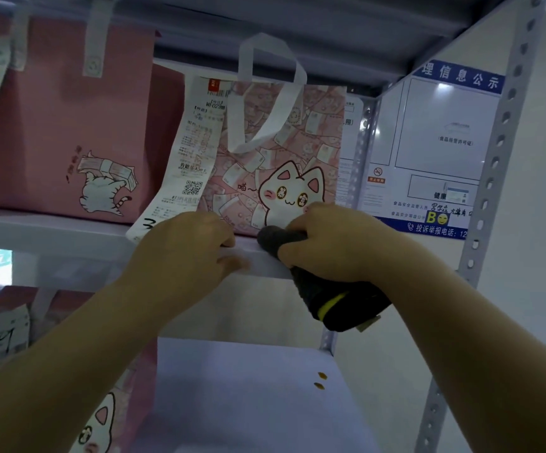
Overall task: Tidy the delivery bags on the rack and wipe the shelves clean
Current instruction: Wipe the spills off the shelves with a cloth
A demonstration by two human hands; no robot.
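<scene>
A pink cat-print delivery bag (275, 152) with white handles stands on the upper shelf (52, 227), a long receipt (186, 158) hanging from its left side. My left hand (183, 253) rests on the shelf's front edge at the bag's lower left corner, fingers over the receipt's end. My right hand (327, 243) grips a dark cloth (327, 289) with a yellow stripe against the shelf edge at the bag's lower right. A plain pink bag (65, 132) with a cat drawing stands to the left.
A blue-and-white notice board (435, 142) stands behind the rack's right side. The perforated upright (494, 165) runs down the right. On the lower shelf (248, 387) lie two small yellow crumbs (320, 380); more receipted bags (0, 338) sit at lower left.
</scene>
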